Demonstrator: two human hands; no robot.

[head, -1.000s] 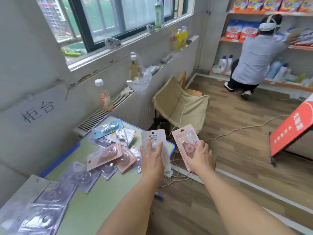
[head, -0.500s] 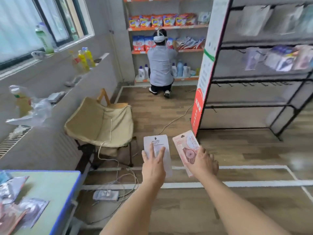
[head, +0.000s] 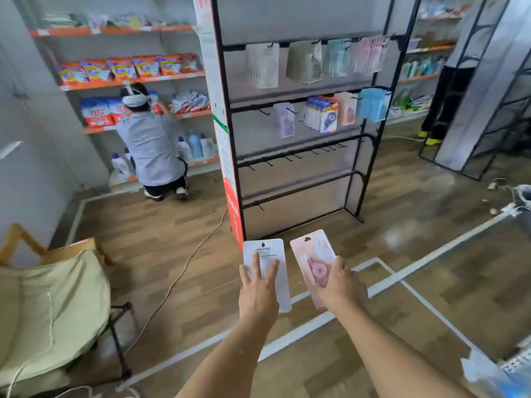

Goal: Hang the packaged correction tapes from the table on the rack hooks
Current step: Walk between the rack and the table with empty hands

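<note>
My left hand (head: 258, 294) holds a white packaged correction tape (head: 268, 254) with its plain back toward me, fingers laid flat on the card and the thumb hidden behind it. My right hand (head: 339, 285) grips a pink packaged correction tape (head: 311, 255) by its lower part. Both packs are upright in front of me, side by side and apart. The black rack (head: 296, 133) stands ahead; packs hang on its top two rows, with several bare hooks (head: 296, 156) on the third bar.
A person (head: 149, 145) crouches at the orange shelves (head: 129, 79) back left. A fabric chair (head: 51, 305) stands at the near left, with a cable (head: 184, 268) across the wooden floor. White tape lines (head: 402, 277) mark the floor. More racks (head: 488, 96) stand at the right.
My view has swung right from the table to face the rack, which is now closer. Both hands keep their packs in the same hold.
</note>
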